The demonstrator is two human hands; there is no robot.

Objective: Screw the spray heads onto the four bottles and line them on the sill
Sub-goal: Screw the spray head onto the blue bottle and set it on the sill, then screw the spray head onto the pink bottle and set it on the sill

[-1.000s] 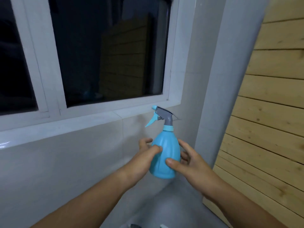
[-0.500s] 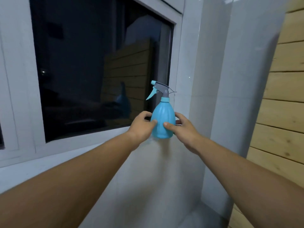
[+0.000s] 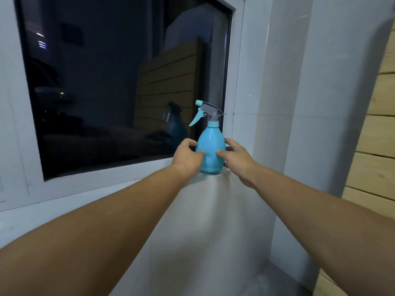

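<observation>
A light blue spray bottle (image 3: pixel 211 150) with a grey and blue spray head (image 3: pixel 208 111) stands upright on the white window sill (image 3: pixel 119 178), at its right end by the window frame. My left hand (image 3: pixel 187 157) holds the bottle's left side and my right hand (image 3: pixel 234 155) holds its right side, thumbs on the front. The trigger points left. No other bottles are in view.
A dark window pane (image 3: pixel 119 82) rises behind the sill and reflects the bottle. A white tiled column (image 3: pixel 320 103) stands just right of the bottle. Wooden slat panelling (image 3: pixel 376 135) fills the far right. A white wall (image 3: pixel 203 231) drops below the sill.
Both hands lifted the bottle from below sill height up to the sill's right end, where its base now rests on the ledge.
</observation>
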